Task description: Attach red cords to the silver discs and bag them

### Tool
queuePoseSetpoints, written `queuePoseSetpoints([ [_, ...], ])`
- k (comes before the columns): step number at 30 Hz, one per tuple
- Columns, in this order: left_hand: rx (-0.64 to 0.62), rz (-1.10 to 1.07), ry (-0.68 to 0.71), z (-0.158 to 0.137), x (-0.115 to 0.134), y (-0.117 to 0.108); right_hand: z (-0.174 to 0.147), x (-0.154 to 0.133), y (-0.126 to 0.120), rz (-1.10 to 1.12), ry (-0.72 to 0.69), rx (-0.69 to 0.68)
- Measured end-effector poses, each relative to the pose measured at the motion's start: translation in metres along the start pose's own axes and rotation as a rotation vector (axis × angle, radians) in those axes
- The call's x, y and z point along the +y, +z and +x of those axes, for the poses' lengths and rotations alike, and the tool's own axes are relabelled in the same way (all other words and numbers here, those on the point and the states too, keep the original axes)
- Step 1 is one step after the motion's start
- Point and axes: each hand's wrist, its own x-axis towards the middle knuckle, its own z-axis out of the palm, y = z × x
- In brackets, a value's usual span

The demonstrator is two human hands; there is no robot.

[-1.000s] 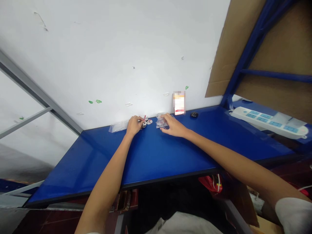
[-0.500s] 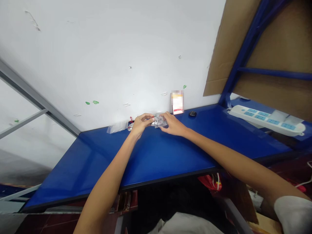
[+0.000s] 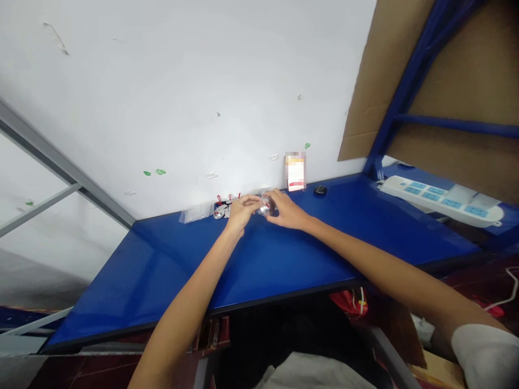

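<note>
Above the far part of the blue tabletop, my two hands meet at a small clear plastic bag (image 3: 263, 192) and a shiny round silver pendant (image 3: 267, 207) with a red cord. My left hand (image 3: 242, 210) pinches at the pendant's red part with thumb and fingers together. Curved around the other side, my right hand (image 3: 288, 209) grips the bag. Whether the pendant is fully inside the bag I cannot tell. Beside my left hand lie several silver and black pendants (image 3: 220, 211) with red loops, partly hidden by that hand. Clear plastic bags (image 3: 197, 213) lie left of them.
A lit phone (image 3: 295, 172) leans against the white wall, with a small black object (image 3: 320, 190) to its right. A white power strip (image 3: 441, 200) lies at the right, near a blue metal frame (image 3: 401, 92). The blue table's (image 3: 279, 265) dark front edge is close to my body.
My left hand has moved slightly right, uncovering more of the pendants beside it. The round silver pendant now shows clearly between my hands, where crumpled plastic showed before.
</note>
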Motion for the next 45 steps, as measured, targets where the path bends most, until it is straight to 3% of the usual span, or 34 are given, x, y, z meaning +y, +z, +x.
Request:
queuePoseSetpoints([
  [6,0.044,0.014,-0.063,-0.004,-0.001,0.005,-0.002,-0.003,0.004,0.02,-0.01,0.028],
  [13,-0.116,0.03,0.042,-0.001,0.001,0.004,-0.001,0.009,0.008,0.167,0.043,0.084],
  [16,-0.102,0.049,0.142,0.003,0.008,-0.003,0.002,0.013,0.01,0.442,0.182,0.135],
  [22,0.041,0.064,0.237,0.017,0.009,-0.025,0.005,0.005,0.0,1.348,0.502,0.078],
  [26,0.148,0.399,0.265,0.029,-0.006,-0.046,0.002,-0.001,-0.008,1.663,0.598,-0.007],
  [29,0.162,0.835,0.297,0.038,-0.017,-0.068,-0.001,-0.002,-0.009,1.725,0.62,-0.062],
  [32,0.085,1.057,0.285,0.046,-0.025,-0.087,-0.003,-0.004,-0.005,1.73,0.614,-0.142],
  [37,-0.09,1.203,0.294,0.051,-0.035,-0.093,-0.004,-0.002,0.004,1.663,0.597,-0.183],
  [45,-0.12,1.249,0.235,0.054,-0.037,-0.099,-0.002,0.001,0.013,1.563,0.636,-0.186],
])
